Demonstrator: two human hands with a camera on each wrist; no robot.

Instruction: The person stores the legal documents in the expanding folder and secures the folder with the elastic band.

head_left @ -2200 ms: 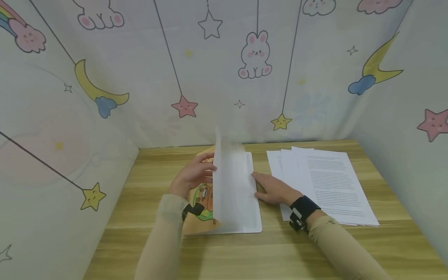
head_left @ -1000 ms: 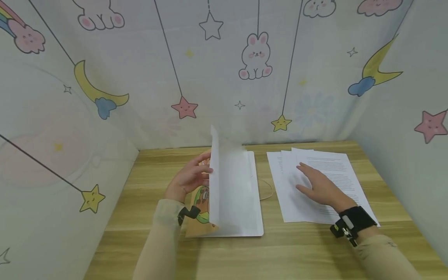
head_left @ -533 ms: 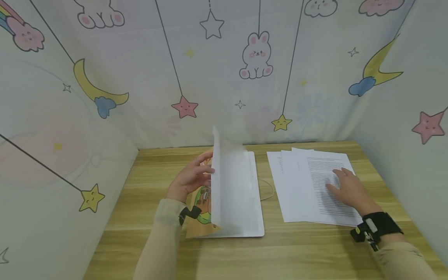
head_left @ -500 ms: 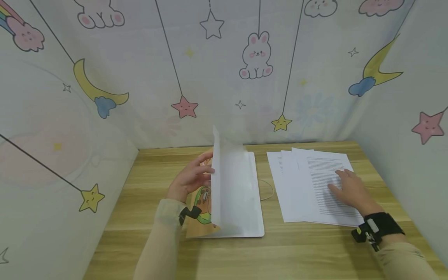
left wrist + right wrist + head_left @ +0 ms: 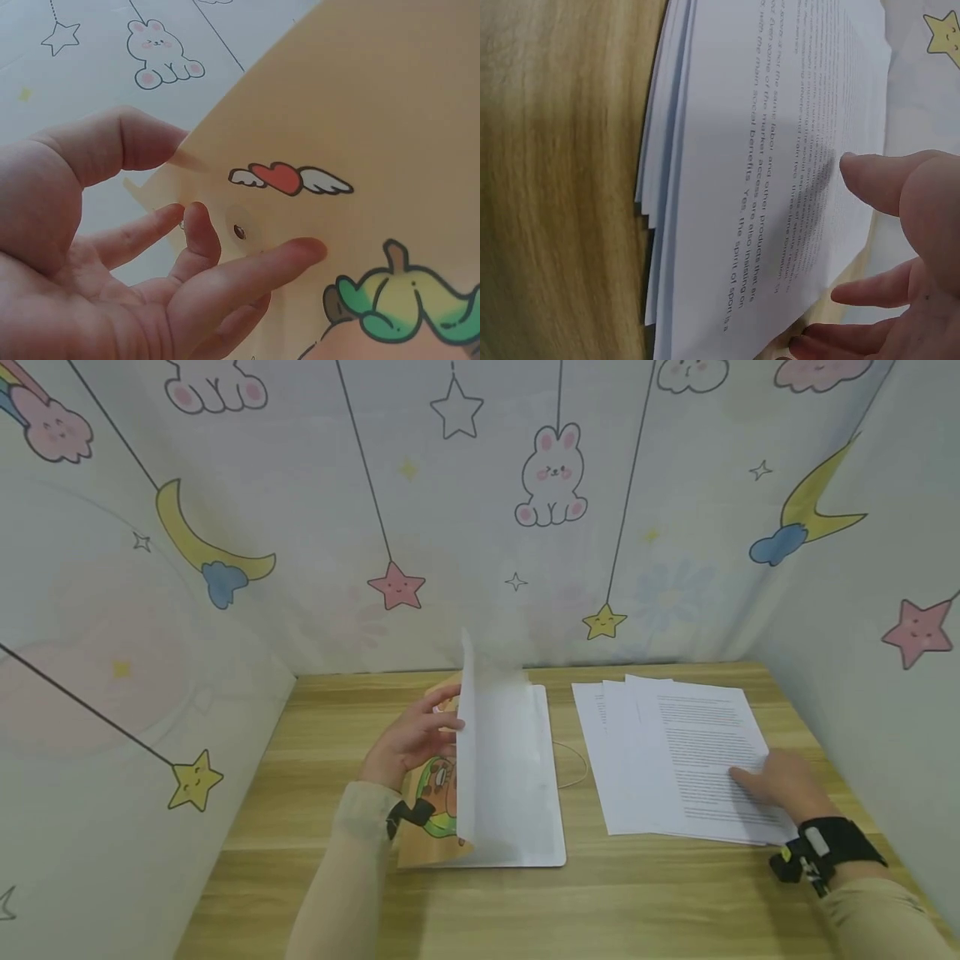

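Note:
A folder (image 5: 517,777) with an orange cartoon cover and a white inside lies on the table, its cover (image 5: 397,112) raised. My left hand (image 5: 411,739) holds that cover by its edge, thumb at the edge and fingers against the printed outer face in the left wrist view. On the right is a stack of printed paper sheets (image 5: 705,752), slightly fanned. My right hand (image 5: 787,785) is at the stack's right edge. Its thumb reaches over the top sheet, while the other fingers extend beside the edge, partly hidden by the hand in the head view.
The wooden table (image 5: 525,910) runs up to a patterned curtain (image 5: 480,527) at the back and sides. A thin cord loop (image 5: 576,766) sticks out from the folder's right side, between folder and stack. Several sheet edges are uneven on the stack's near side.
My right hand has left the folder's right edge, passed over the paper stack and come to its right edge. My left hand stays at the raised cover.

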